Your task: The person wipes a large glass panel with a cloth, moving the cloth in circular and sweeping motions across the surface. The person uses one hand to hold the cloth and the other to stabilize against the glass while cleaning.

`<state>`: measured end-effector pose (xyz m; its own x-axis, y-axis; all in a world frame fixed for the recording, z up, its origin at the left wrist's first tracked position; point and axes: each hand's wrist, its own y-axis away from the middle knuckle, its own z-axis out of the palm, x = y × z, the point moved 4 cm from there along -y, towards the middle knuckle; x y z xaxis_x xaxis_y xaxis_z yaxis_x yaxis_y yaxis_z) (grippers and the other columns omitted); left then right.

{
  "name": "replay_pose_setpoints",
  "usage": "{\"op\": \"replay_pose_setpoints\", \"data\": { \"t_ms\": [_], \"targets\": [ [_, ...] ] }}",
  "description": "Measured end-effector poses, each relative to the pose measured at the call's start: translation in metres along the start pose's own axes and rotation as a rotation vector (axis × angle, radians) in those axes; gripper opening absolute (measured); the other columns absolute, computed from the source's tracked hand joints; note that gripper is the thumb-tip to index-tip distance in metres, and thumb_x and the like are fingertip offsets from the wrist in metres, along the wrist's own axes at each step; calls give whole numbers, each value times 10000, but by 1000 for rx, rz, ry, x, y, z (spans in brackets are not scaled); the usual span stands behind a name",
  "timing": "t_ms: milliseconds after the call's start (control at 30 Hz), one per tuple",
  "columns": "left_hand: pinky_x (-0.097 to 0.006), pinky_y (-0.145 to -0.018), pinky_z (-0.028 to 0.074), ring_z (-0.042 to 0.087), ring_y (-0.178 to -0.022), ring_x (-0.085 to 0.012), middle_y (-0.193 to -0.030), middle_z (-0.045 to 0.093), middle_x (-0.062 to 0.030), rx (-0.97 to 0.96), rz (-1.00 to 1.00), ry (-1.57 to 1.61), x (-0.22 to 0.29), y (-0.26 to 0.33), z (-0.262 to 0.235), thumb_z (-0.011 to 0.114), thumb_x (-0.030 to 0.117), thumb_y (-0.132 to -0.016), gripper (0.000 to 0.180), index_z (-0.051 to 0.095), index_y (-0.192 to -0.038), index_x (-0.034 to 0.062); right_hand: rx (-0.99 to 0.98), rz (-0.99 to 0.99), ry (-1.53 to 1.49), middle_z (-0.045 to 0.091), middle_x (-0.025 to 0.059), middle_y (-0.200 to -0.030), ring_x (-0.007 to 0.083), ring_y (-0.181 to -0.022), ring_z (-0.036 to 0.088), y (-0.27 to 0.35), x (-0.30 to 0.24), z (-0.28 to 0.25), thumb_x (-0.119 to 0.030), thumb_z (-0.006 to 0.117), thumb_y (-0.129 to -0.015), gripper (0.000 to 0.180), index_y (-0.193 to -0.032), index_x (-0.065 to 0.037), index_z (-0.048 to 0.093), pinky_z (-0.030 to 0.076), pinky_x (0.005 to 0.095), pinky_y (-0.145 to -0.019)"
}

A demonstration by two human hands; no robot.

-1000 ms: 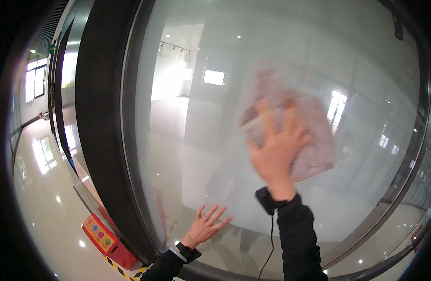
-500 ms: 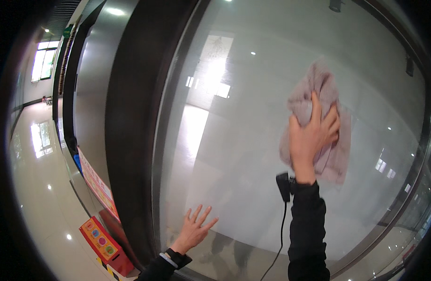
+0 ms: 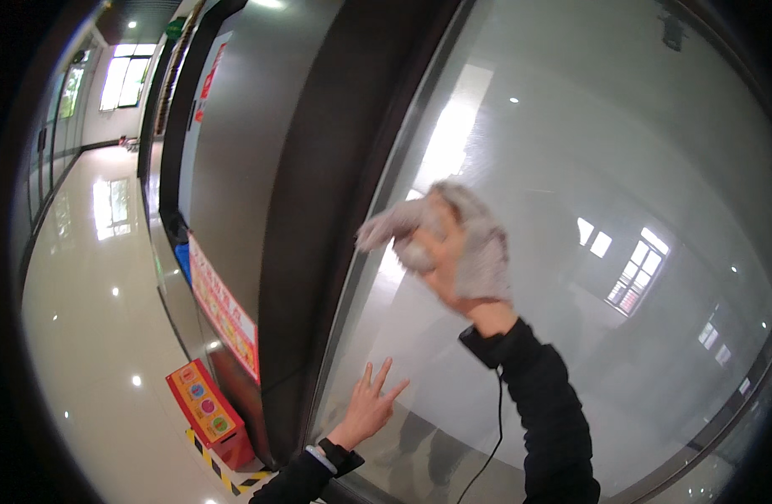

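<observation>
My right hand (image 3: 446, 267) presses a greyish-pink cloth (image 3: 484, 252) against a large glass pane (image 3: 562, 378), close to the pane's dark left frame. Part of the cloth bunches out to the left past my thumb, and the rest hangs over the back of my fingers. Lower down, my left hand (image 3: 370, 410) is spread near the bottom left of the glass, fingers apart and holding nothing. Whether its fingertips touch the pane I cannot tell. Both sleeves are black, and a thin black cable (image 3: 497, 428) hangs from my right wrist.
A wide dark frame (image 3: 319, 193) borders the glass on the left, beside a grey metal panel (image 3: 260, 143). Below that stand a red-and-yellow box (image 3: 209, 412) and a red-and-white banner (image 3: 222, 311). Black-yellow tape (image 3: 222, 472) marks the shiny tiled floor (image 3: 100, 336).
My right hand has swept the cloth left and slightly down across the glass, toward the frame. The view has turned left. My left hand stays spread low by the pane.
</observation>
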<state>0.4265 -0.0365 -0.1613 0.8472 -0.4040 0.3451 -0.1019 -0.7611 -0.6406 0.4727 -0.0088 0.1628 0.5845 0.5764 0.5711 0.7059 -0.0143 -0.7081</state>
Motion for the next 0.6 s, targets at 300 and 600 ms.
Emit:
{"op": "replay_pose_setpoints", "data": {
  "t_ms": [300,600],
  "targets": [
    [-487,-979,428,430,-1285,-385,-1464,342,-207,11,-95,22,-53,47,-8,616,61,-783,615,468,-1370,170,198,292,192,346,166,-1454,397,-1288,356,-74,-8,51,-219,778,-714,506,-1183,-143,602,325,558,-1024],
    [-423,-927,458,562,-1110,-334,-1258,546,-160,100,-237,5,-78,118,-63,593,36,-798,415,573,-1206,110,-408,55,-158,568,143,-1110,333,-1061,557,152,-183,176,-230,550,-890,211,-1001,-56,595,468,425,-892]
  ]
}}
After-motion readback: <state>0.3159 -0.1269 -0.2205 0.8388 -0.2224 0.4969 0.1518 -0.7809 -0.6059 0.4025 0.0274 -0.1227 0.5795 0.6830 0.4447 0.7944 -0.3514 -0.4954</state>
